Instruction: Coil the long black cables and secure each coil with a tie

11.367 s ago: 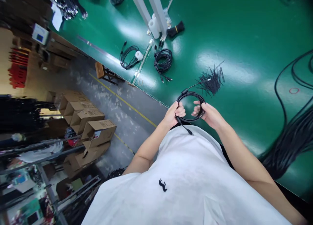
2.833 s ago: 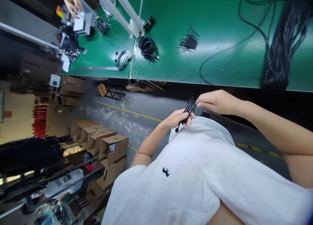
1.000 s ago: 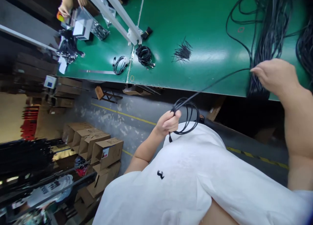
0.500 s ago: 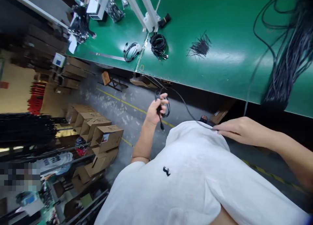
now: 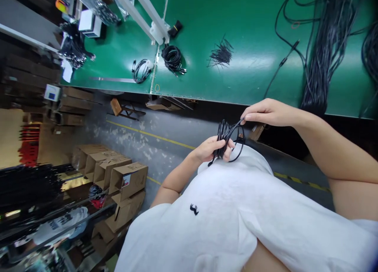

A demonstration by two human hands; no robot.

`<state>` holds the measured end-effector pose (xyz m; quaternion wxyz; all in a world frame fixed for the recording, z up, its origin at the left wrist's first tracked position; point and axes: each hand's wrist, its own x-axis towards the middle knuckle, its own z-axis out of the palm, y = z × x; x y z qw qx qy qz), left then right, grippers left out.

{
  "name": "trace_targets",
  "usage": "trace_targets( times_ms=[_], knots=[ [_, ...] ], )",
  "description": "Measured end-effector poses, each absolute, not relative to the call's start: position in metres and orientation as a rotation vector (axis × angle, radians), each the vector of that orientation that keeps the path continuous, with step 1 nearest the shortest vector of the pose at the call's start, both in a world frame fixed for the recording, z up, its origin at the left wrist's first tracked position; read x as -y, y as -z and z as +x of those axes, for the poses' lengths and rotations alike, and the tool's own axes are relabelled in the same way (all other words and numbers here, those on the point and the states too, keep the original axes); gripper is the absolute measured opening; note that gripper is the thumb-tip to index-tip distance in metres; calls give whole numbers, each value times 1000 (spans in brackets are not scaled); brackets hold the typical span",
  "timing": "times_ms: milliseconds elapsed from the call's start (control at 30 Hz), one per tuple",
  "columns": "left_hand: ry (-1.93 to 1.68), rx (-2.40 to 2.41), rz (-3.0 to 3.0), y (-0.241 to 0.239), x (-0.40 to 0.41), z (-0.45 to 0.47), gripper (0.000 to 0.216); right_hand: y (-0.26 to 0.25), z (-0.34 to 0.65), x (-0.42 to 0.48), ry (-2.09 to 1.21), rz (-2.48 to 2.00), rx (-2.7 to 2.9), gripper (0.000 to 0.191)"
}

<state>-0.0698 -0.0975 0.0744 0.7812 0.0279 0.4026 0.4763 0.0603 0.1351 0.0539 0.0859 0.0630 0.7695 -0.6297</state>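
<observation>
A black cable [image 5: 221, 141] hangs in several loops from my left hand [image 5: 213, 148], whose fingers are wrapped round the coil in front of my white shirt. My right hand [image 5: 260, 112] pinches the same cable between thumb and fingertips, just right of and above the coil. Past the right hand, the cable's far end with its connector [image 5: 284, 61] lies over the table edge onto the green table [image 5: 251, 83]. Beside it is a long bundle of black cables [image 5: 320, 67].
On the table lie a coiled cable [image 5: 172, 59], a smaller coil [image 5: 141, 71], a heap of short black ties [image 5: 221, 53] and a metal ruler [image 5: 113, 80]. A white post [image 5: 150, 12] rises there. Cardboard boxes [image 5: 130, 179] stand on the floor at left.
My left hand has moved right, and more cable loops now show in it. My right hand has risen and come closer to the coil. The view has shifted right.
</observation>
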Motion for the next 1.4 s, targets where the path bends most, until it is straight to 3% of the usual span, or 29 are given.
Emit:
trace_targets(
  times_ms=[167,300,367,567,667,767,967,1100,1233,1400],
  knots=[
    [-1050,-890,-98,-83,108,-85,29,0,83,-162,1805,468,-2297,50],
    [-1657,-1129,-283,-98,117,-125,32,64,136,-170,1476,896,-2392,42],
    [-1828,-1188,-336,-101,119,-142,28,71,155,-150,1339,799,-2463,36],
    [-1516,-1304,-412,-74,120,-147,26,-26,133,-65,1586,-101,-2363,39],
    [-1442,-1321,-319,-60,117,-134,24,-62,98,-69,1802,-191,-2285,40],
    [-1312,-1266,-176,-54,110,-113,26,-64,67,-85,1896,-148,-2256,44],
    [-1135,-979,-2,-63,103,-87,29,-13,39,-113,1814,226,-2321,46],
    [-1341,-1003,-105,-83,118,-110,23,48,78,-154,1753,512,-2433,46],
    [-1617,-1207,-304,-97,132,-131,34,99,134,-181,1441,683,-2643,37],
    [-1718,-1288,-393,-94,136,-134,33,116,149,-153,1317,582,-2590,26]
  ],
)
